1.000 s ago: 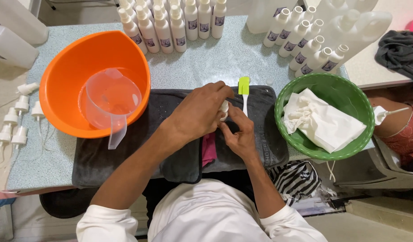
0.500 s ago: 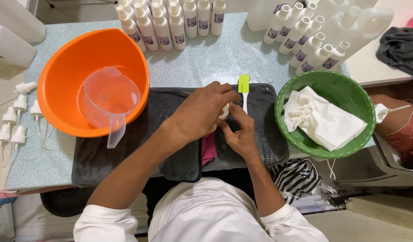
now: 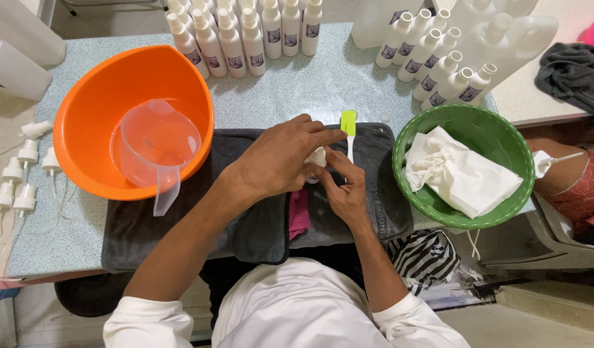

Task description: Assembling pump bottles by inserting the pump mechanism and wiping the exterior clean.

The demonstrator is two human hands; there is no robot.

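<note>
Left hand (image 3: pixel 281 161) curled over a small white bottle (image 3: pixel 317 156), fingers closed around its top, forefinger stretched toward one o'clock. Right hand (image 3: pixel 344 187) cupped under and beside the same bottle from five o'clock, fingers folded on it, thumb up against its side. Bottle mostly hidden between both palms, over the dark grey towel (image 3: pixel 245 219) at table centre. Green-and-white spatula (image 3: pixel 348 132) lying on the towel just at one o'clock of the hands, close to the left forefinger. Pink cloth (image 3: pixel 299 214) tucked on the towel at six o'clock of the hands. Orange basin (image 3: pixel 94 109) at nine o'clock, clear measuring jug (image 3: pixel 156 148) inside it. Green bowl (image 3: pixel 477 122) at three o'clock holding a white cloth bag (image 3: pixel 458 177). Rows of white bottles (image 3: pixel 245 32) at twelve o'clock. Loose pump caps (image 3: pixel 19 174) at far nine o'clock
</note>
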